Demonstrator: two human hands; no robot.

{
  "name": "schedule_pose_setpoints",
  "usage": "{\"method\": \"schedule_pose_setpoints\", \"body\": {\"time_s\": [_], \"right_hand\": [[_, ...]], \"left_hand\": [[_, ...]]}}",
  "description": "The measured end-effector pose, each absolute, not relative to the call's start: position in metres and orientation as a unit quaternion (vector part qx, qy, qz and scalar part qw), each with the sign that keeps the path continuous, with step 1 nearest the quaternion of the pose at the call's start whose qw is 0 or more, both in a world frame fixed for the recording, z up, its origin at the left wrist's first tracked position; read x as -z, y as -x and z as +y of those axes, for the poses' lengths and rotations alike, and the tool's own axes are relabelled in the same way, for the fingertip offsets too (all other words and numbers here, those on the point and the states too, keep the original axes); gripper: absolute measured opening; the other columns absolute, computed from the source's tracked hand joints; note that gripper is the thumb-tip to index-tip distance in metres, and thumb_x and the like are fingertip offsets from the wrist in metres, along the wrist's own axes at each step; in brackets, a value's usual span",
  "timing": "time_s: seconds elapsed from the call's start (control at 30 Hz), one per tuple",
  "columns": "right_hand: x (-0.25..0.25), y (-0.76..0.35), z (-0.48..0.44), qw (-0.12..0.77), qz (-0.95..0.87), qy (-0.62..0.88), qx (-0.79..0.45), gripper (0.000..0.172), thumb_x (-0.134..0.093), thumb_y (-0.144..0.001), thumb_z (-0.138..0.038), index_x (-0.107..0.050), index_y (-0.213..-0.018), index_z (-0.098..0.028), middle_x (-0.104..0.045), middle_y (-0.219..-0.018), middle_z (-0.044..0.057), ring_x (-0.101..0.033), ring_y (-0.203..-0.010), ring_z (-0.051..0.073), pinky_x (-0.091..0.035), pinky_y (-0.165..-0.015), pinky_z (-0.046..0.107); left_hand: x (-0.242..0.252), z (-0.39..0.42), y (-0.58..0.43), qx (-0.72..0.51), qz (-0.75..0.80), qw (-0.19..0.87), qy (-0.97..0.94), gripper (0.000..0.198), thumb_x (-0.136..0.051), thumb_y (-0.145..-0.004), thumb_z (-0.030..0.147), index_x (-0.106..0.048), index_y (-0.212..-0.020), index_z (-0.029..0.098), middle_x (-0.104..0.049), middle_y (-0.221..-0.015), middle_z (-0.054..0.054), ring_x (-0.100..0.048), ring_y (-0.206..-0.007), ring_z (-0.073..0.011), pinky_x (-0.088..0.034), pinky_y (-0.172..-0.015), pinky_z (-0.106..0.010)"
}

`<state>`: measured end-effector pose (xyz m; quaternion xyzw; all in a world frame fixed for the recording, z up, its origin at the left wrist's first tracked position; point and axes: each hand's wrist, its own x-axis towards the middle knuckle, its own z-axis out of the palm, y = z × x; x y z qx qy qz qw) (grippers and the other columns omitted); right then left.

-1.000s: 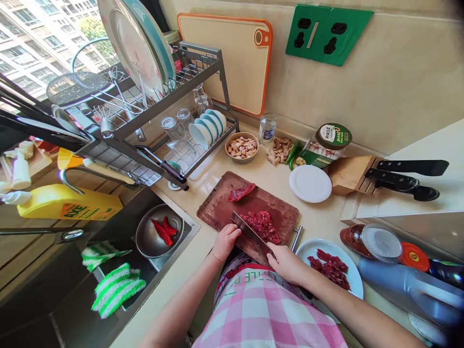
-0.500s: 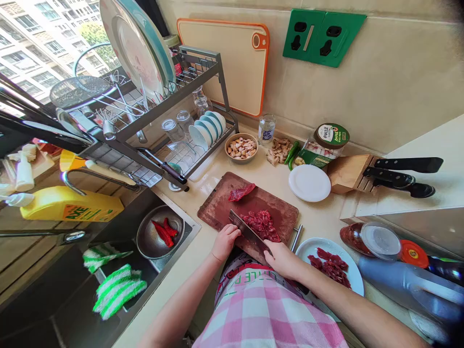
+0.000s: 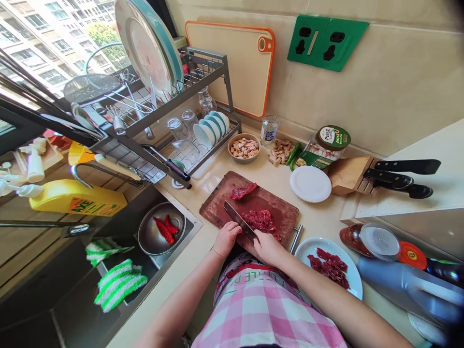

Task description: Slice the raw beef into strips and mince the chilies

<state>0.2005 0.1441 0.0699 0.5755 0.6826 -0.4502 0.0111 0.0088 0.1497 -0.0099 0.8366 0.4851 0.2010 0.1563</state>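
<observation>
My right hand [image 3: 267, 247] is wrapped round the handle of a kitchen knife [image 3: 235, 215], whose dark blade slants across the cutting board [image 3: 213, 199] toward the far left. Close against the blade's near side, my left hand [image 3: 227, 238] has its fingers curled down on the board's front edge; whatever lies under them is hidden. Chopped raw meat [image 3: 261, 221] is heaped just right of the blade. Farther back on the board rests a larger piece of meat [image 3: 243, 191]. A white plate [image 3: 302, 249] with sliced meat [image 3: 329, 268] stands right of the board.
Behind the board are a bowl of garlic [image 3: 244, 148], ginger [image 3: 281, 152], green chillies [image 3: 294, 153] and a small white plate [image 3: 311, 183]. A knife block [image 3: 350, 174] stands right. Left, the sink [image 3: 72, 290] holds a pan [image 3: 147, 232] with red chillies, below a dish rack [image 3: 174, 113].
My right hand and the knife have shifted left and slightly away from me, so the blade reaches farther across the board. My left hand stays curled beside it. The view has shifted slightly.
</observation>
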Motion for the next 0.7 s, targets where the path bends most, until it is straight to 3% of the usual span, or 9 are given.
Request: {"method": "schedule_pose_setpoints", "body": {"time_s": [0.37,0.53,0.7], "right_hand": [[-0.07,-0.221,0.09,0.05,0.681,-0.619,0.387,0.022,-0.033,-0.086,-0.022,-0.053,-0.095,-0.019,-0.067,-0.082,0.007,-0.063,-0.075,0.017,-0.033,-0.059,0.024],[-0.072,-0.192,0.107,0.029,0.665,-0.649,0.369,0.024,-0.032,-0.087,-0.024,-0.052,-0.099,-0.02,-0.067,-0.088,0.008,-0.062,-0.08,0.019,-0.033,-0.062,0.025],[-0.079,-0.2,0.088,0.025,0.652,-0.66,0.373,0.019,-0.036,-0.085,-0.022,-0.054,-0.09,-0.019,-0.067,-0.081,0.007,-0.062,-0.075,0.018,-0.033,-0.059,0.024]], "left_hand": [[0.013,0.149,-0.006,-0.206,0.528,0.157,-0.809,0.027,-0.035,-0.09,0.024,-0.061,-0.084,0.02,-0.058,-0.088,-0.003,-0.051,-0.085,-0.0154,-0.045,-0.077,-0.028],[0.013,0.163,0.004,-0.202,0.52,0.149,-0.817,0.025,-0.037,-0.089,0.027,-0.061,-0.086,0.021,-0.058,-0.085,-0.003,-0.052,-0.083,-0.016,-0.044,-0.075,-0.027],[0.014,0.178,0.011,-0.185,0.493,0.147,-0.837,0.022,-0.04,-0.088,0.028,-0.061,-0.088,0.021,-0.059,-0.086,-0.003,-0.052,-0.082,-0.0161,-0.044,-0.075,-0.027]]}}
